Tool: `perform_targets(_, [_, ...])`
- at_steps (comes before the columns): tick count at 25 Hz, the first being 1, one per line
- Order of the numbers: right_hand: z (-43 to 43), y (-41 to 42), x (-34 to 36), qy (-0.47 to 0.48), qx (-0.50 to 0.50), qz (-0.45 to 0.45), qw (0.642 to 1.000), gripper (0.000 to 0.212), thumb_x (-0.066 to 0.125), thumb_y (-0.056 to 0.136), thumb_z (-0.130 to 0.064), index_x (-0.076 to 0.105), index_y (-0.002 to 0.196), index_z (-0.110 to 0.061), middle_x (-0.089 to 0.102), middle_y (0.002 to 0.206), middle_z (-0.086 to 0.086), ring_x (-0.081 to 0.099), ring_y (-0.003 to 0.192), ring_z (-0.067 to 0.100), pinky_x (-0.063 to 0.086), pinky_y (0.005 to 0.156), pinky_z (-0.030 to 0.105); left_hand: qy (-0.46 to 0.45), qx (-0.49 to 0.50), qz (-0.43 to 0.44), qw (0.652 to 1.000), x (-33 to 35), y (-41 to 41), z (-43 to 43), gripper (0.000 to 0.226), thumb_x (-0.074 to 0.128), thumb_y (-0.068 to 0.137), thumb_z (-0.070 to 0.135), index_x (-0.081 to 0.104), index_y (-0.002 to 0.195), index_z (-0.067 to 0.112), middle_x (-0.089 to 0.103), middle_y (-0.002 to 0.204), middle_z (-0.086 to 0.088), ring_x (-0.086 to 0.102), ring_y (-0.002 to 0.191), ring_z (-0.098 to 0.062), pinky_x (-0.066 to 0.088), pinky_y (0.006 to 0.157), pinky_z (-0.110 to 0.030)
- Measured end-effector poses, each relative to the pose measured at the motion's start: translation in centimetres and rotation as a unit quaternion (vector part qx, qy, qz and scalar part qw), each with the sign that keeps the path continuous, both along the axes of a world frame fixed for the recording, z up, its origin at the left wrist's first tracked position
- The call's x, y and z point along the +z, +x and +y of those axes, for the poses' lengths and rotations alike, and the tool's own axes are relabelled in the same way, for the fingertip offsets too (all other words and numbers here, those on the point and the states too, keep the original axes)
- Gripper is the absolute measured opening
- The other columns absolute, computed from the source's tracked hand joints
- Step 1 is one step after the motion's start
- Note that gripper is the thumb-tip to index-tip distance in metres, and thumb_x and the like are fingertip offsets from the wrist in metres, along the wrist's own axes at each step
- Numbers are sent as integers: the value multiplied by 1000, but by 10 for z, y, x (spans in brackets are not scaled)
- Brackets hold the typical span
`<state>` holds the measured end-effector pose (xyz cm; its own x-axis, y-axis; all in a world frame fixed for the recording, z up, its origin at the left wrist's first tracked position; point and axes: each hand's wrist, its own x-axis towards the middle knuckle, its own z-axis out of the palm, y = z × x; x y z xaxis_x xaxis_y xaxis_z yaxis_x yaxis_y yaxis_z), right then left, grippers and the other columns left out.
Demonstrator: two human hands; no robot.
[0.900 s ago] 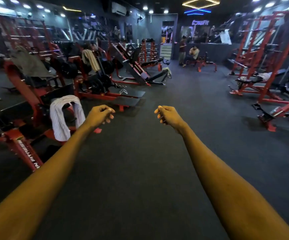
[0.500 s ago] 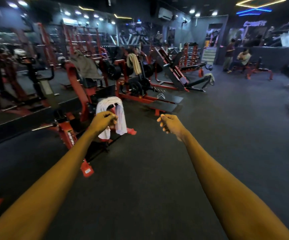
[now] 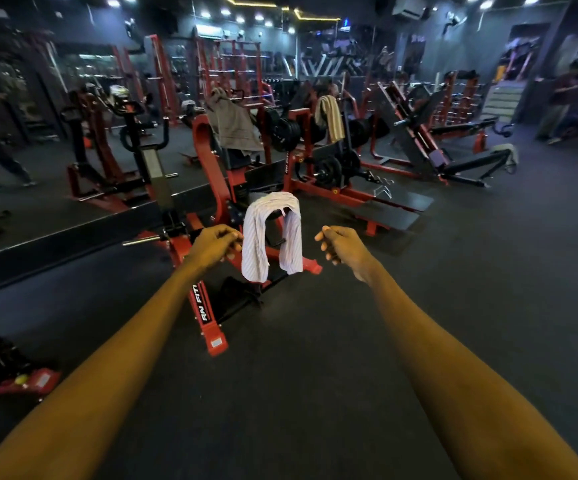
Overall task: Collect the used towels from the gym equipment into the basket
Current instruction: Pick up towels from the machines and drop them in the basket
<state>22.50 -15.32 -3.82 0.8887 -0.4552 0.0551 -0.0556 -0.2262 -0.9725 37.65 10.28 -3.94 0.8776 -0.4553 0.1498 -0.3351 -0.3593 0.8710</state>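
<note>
Standing on a dark rubber floor (image 3: 315, 393), facing rows of red gym equipment. Straight ahead and nearest, a red-framed machine (image 3: 208, 320), with a white striped towel (image 3: 256, 244) draped over its black pad and hanging down on both sides. Farther back, a grey-brown towel (image 3: 237, 126) slung over another machine, and a tan towel (image 3: 330, 116) hung on the next one to the right. Both bare arms stretched forward. Left hand (image 3: 213, 247) curled narrow into a loose fist, gripping nothing, knuckles just beside the white towel's left end; impossible to tell whether touching. Right hand (image 3: 341, 249) likewise curled, holding nothing, near the towel's right end but apart from it.
</note>
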Motion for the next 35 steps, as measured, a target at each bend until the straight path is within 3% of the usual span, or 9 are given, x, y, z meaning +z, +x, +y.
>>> perform_targets(4, [-46, 102, -2, 1, 17, 6, 1000, 34, 42, 108, -18, 65, 90, -3, 56, 66, 3, 49, 40, 3, 37, 38, 15, -5, 20, 11, 1000, -6, 94, -37, 26, 52, 102, 9, 69, 85, 20, 71, 62, 4, 60, 47, -6, 43, 56, -28])
perform_targets(8, [-89, 194, 7, -11, 30, 8, 999, 39, 41, 109, -21, 66, 81, -10, 55, 64, 2, 48, 42, 5, 36, 39, 17, -9, 44, -3, 999, 5, 175, -76, 23, 52, 102, 12, 70, 90, 19, 70, 59, 9, 59, 45, 0, 40, 45, -14])
perform_targets(14, [-137, 335, -12, -20, 44, 30, 998, 40, 41, 107, -18, 67, 77, -14, 58, 64, 2, 48, 47, 11, 36, 41, 20, -9, 60, 11, 998, 4, 299, -128, 23, 52, 102, 12, 68, 88, 21, 70, 72, 2, 58, 44, 1, 38, 43, -11])
perform_targets(16, [-150, 375, -15, -17, 40, 26, 999, 38, 41, 106, -15, 67, 79, -11, 58, 63, 1, 47, 47, 10, 35, 40, 19, -17, 58, 9, 998, 4, 340, -145, 26, 51, 102, 10, 68, 85, 23, 69, 66, 6, 57, 43, 1, 38, 42, -10])
perform_targets(25, [-209, 589, -26, 16, 4, 47, 999, 37, 42, 109, -23, 66, 86, -7, 54, 63, 2, 46, 42, 8, 32, 38, 18, -44, 29, 47, 998, 0, 559, -215, 27, 51, 103, 10, 69, 86, 21, 69, 60, 7, 56, 47, -4, 40, 55, -23])
perform_targets(29, [-237, 665, -41, -5, -10, 81, 997, 36, 43, 108, -22, 68, 86, -8, 56, 66, 1, 47, 48, 12, 32, 41, 20, -42, 10, 65, 997, -7, 640, -251, 26, 49, 103, 10, 70, 90, 19, 67, 74, -2, 55, 59, -16, 42, 63, -31])
perform_targets(33, [-265, 736, -60, -63, 8, 119, 991, 25, 49, 98, -10, 73, 92, -13, 64, 77, 2, 54, 56, 14, 40, 47, 24, -33, 2, 70, 997, -21, 704, -290, 25, 48, 103, 12, 68, 91, 21, 68, 78, -3, 56, 61, -16, 42, 63, -30])
perform_targets(35, [-284, 778, -80, -88, 38, 147, 984, 25, 53, 95, -9, 75, 92, -22, 71, 90, 6, 63, 70, 20, 47, 56, 28, -23, 2, 73, 997, -33, 733, -311, 24, 48, 104, 13, 68, 93, 20, 68, 79, -2, 56, 63, -15, 41, 61, -28])
